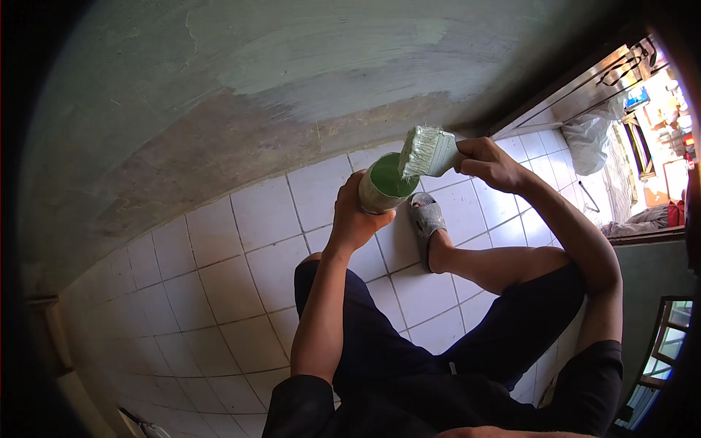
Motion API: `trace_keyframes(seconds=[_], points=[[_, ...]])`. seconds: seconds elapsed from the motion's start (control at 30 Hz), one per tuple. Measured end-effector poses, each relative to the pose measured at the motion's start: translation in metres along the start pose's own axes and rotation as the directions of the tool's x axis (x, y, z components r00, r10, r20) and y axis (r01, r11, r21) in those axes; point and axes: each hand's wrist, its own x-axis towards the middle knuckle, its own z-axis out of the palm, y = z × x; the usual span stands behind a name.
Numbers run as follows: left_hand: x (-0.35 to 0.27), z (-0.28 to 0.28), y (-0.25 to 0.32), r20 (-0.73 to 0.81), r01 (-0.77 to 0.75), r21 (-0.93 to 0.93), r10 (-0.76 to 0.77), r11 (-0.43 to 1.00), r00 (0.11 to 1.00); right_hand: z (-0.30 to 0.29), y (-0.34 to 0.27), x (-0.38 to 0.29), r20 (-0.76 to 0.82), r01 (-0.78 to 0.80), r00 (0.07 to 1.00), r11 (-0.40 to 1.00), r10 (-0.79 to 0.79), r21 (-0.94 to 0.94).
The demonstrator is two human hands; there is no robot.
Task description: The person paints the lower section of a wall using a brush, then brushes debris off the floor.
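My left hand (353, 216) is wrapped around a cylindrical container (378, 203) of green paint (388, 176). A wide paintbrush (430, 152) is in my right hand (490, 164), gripped by its handle, most of which my fingers hide. Pale paint coats its bristles, which point left and overlap the container's right rim in the view; whether they touch it I cannot tell. Before me rises a wall (328, 60) with streaky grey-green paint on its upper part. Lower down, a bare brownish patch (181, 159) runs along its foot.
White tiles (263, 219) cover the floor up to the wall's foot. My sandalled foot (430, 222) stands just below the brush. At the right, a doorway with a dark frame (553, 82) opens to a bright area, where a whitish plastic bag (589, 142) sits. A window (665, 345) is at lower right.
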Motion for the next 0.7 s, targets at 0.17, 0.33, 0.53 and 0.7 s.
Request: trace_keyframes(seconds=[0.17,0.33,0.53,0.7], points=[[0.003,0.002,-0.001,-0.029,-0.021,0.018,0.021,1.000,0.999,0.006,-0.006,-0.002,0.003,-0.040,0.999,0.999,0.040,0.001],[0.005,0.005,0.005,-0.024,-0.025,-0.013,0.024,1.000,0.999,0.006,-0.007,-0.006,0.001,-0.055,0.998,0.998,0.055,-0.035],[0.007,0.006,0.006,-0.037,-0.005,0.030,0.006,1.000,0.999,0.003,-0.005,-0.008,0.061,-0.045,0.997,0.999,0.044,0.016],[0.008,0.009,-0.002,-0.060,0.027,0.129,-0.019,0.991,0.998,0.001,0.000,-0.008,0.106,-0.090,0.992,0.980,0.072,0.175]])
